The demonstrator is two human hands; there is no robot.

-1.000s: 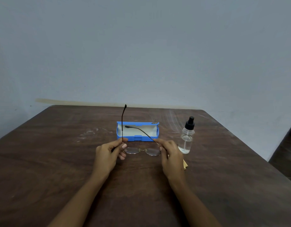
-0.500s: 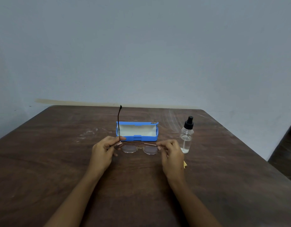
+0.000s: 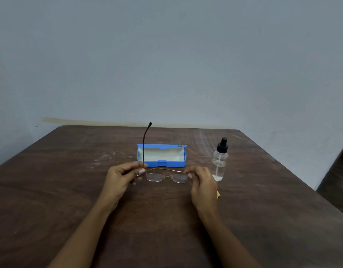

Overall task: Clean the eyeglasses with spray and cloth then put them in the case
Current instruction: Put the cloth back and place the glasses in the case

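Observation:
Thin metal-framed eyeglasses (image 3: 166,177) hang just above the table, held at both ends. My left hand (image 3: 119,179) pinches the left hinge, where one temple arm stands straight up. My right hand (image 3: 202,182) grips the right hinge; the other temple arm lies folded across behind the lenses. Right behind the glasses an open blue case (image 3: 161,156) with a pale lining rests on the table. A clear spray bottle (image 3: 220,161) with a black nozzle stands to the right of the case. A corner of a yellow cloth (image 3: 218,194) peeks out from under my right hand.
The dark wooden table (image 3: 70,200) reaches back to a plain grey wall. Its right edge falls off to a dark floor at the far right. Pale smudges mark the tabletop left of the case.
The right temple arm has swung down from slanting over the case to lying folded behind the lenses. The left temple arm still stands up. Both hands stay at the hinges.

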